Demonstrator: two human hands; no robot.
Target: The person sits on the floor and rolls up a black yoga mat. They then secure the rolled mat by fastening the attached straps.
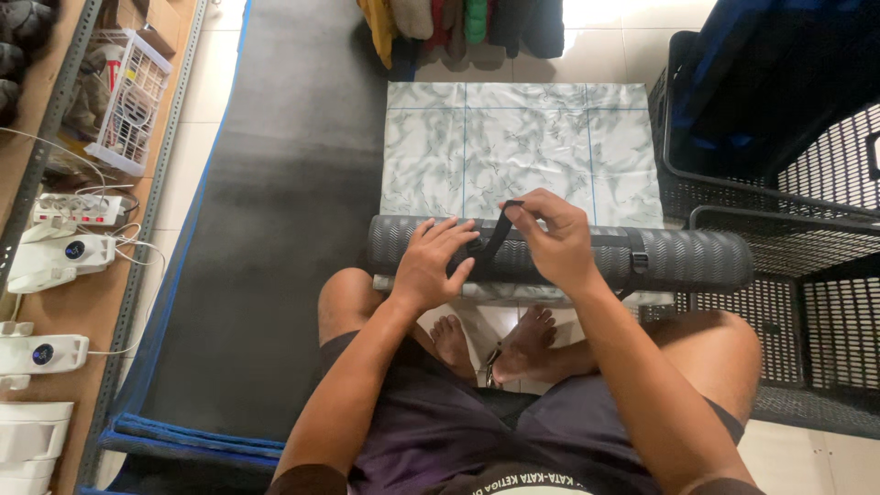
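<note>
A rolled dark grey mat lies crosswise on the near edge of a small marble-patterned table. My left hand presses flat on the roll's left part, fingers spread. My right hand pinches the end of a black strap and lifts it up off the roll. A second black strap with a buckle wraps the roll further right.
A dark mat covers the floor on the left. Black plastic crates stand at the right. A wooden shelf at the left holds white devices, a power strip and a white basket. Clothes hang at the top. My bare feet rest under the table.
</note>
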